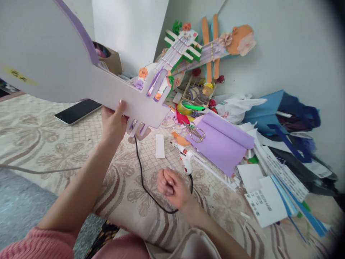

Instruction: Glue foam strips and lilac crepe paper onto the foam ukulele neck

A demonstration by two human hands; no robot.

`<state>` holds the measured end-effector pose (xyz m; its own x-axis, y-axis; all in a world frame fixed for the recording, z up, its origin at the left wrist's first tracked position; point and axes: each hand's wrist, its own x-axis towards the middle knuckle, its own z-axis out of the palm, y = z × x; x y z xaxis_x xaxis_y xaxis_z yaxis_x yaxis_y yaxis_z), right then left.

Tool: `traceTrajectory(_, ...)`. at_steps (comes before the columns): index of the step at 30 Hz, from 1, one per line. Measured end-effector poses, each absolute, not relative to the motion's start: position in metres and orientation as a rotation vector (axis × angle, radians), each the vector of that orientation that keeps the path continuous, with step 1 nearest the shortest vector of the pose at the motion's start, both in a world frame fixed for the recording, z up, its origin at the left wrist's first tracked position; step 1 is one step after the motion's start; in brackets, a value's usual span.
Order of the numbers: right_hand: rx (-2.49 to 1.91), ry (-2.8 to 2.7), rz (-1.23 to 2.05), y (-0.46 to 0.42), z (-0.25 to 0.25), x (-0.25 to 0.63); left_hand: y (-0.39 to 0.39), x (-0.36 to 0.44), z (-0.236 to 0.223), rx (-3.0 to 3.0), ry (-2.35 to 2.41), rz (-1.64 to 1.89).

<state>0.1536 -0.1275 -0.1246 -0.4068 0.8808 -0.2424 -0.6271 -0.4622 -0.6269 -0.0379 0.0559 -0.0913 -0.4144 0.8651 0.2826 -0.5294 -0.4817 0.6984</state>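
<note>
My left hand (113, 124) grips the neck of a large white instrument-shaped board cutout (110, 84) with purple edging and pegs on both sides of its head. The cutout is held up above the table, its wide body running off the upper left. My right hand (174, 187) is closed over the tablecloth, fingers curled inward; whether anything is in them is hidden. Just beyond it lies a white hot glue gun (185, 158) with a black cord. A small white strip (160, 146) rests close by.
A phone (78, 110) lies at left. Purple sheet (218, 140) with scissors (197, 134), green tape (191, 106) and white board scraps (265, 199) fill the right side. Decorated instrument models (180, 48) lean at the back wall beside a blue bag (265, 108).
</note>
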Motion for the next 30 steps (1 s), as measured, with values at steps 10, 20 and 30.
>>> traceTrajectory(10, -0.877, -0.717, 1.98, -0.134, -0.139, 0.151, 0.054, -0.037, -0.091, 0.798, 0.682, 2.004)
traceTrajectory(20, -0.904, -1.06, 1.747, -0.135, -0.143, 0.149, 0.053, -0.04, -0.092, 0.778, 0.651, 1.989)
traceTrajectory(30, -0.992, -1.084, 1.706, -0.129, -0.151, 0.151, 0.054, -0.041, -0.087, 0.693, 0.68, 2.018)
